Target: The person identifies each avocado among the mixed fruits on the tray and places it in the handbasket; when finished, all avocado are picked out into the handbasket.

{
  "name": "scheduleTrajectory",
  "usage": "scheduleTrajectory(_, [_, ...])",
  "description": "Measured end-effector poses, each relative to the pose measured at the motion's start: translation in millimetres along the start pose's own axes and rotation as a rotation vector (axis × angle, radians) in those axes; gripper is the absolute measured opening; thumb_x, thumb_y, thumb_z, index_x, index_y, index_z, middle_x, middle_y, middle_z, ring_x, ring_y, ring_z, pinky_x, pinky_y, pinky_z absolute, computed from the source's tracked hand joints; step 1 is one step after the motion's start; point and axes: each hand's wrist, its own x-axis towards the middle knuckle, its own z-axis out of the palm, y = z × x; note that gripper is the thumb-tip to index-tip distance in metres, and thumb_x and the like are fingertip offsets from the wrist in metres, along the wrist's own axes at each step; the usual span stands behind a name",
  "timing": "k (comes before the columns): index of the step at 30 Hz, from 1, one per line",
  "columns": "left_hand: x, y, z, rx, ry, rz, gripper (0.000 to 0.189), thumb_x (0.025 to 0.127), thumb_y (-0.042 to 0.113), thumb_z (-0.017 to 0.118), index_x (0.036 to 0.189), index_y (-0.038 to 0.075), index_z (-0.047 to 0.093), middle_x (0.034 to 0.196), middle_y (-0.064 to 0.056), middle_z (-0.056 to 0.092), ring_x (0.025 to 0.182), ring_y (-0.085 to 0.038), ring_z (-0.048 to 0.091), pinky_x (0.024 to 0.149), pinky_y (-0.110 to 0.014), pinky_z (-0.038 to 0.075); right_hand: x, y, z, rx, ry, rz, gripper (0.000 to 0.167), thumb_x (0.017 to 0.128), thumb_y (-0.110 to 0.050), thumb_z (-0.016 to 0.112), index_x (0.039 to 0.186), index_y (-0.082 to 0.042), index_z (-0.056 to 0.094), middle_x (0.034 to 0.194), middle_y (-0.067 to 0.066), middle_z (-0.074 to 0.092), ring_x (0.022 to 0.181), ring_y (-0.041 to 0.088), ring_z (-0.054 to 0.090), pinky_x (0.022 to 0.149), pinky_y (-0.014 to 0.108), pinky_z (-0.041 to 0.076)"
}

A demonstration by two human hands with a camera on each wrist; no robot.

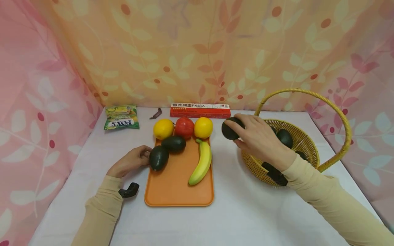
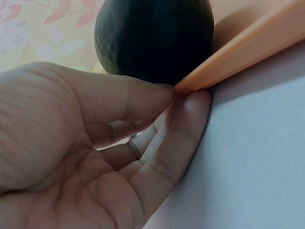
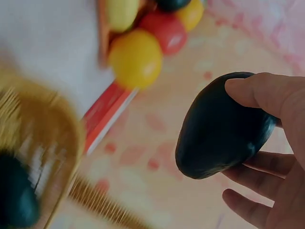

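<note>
Gripping a dark avocado (image 1: 229,130) with the curled fingers of the right hand (image 1: 260,138), between the orange tray (image 1: 175,193) and the wicker basket (image 1: 252,167). Pinching the tray's left rim with the left hand (image 1: 130,162), well apart from the right, just beside a second avocado (image 1: 158,158) and across the tray from a yellow banana (image 1: 203,164).

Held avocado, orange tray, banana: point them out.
Held avocado (image 3: 219,131): right wrist view, middle of its dark skin.
Orange tray (image 1: 175,192): head view, bare base near front rim.
Banana (image 1: 205,161): head view, middle of its peel.
</note>
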Motion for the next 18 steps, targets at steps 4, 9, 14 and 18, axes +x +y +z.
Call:
scheduleTrajectory(4, [0.7,-0.9,-1.7,0.017,-0.003,0.009,0.045,0.088,0.006,0.062,0.129,-0.007,0.048,0.108,-0.019,0.066,0.092,-0.018,0.062,0.083,-0.027,0.051,-27.0,26.9,-7.6,-0.018,-0.003,0.071,0.067,0.074,-0.019,0.083,0.133,-0.01,0.051,0.118,0.023,0.057,0.101,0.04,0.06,0.087,0.056,0.05])
scheduleTrajectory(9, [1.2,-1.0,-5.7,0.022,-0.003,0.012,0.044,0.087,0.005,0.061,0.128,-0.007,0.048,0.109,-0.02,0.067,0.091,-0.017,0.063,0.081,-0.025,0.051,-50.5,50.5,-11.4,-0.084,-0.053,0.111,0.069,0.072,-0.02,0.084,0.131,-0.007,0.053,0.112,0.023,0.058,0.094,0.041,0.062,0.082,0.058,0.051])
scheduleTrajectory(14, [0.8,-0.8,-4.1,0.006,-0.006,0.005,0.046,0.087,0.005,0.06,0.129,-0.007,0.047,0.109,-0.019,0.066,0.091,-0.016,0.062,0.082,-0.025,0.051,-65.1,64.0,-1.3,-0.121,-0.135,0.111,0.067,0.068,-0.02,0.086,0.126,-0.005,0.056,0.108,0.022,0.062,0.093,0.04,0.063,0.081,0.057,0.051])
scheduleTrajectory(18, [0.8,-2.6,-0.7,-0.024,-0.013,0.008,0.046,0.088,0.005,0.061,0.129,-0.008,0.047,0.111,-0.02,0.066,0.092,-0.016,0.062,0.083,-0.025,0.052,-73.0,66.7,11.6,-0.111,-0.239,0.112,0.064,0.066,-0.02,0.086,0.12,-0.005,0.057,0.102,0.018,0.064,0.091,0.036,0.064,0.08,0.056,0.052])
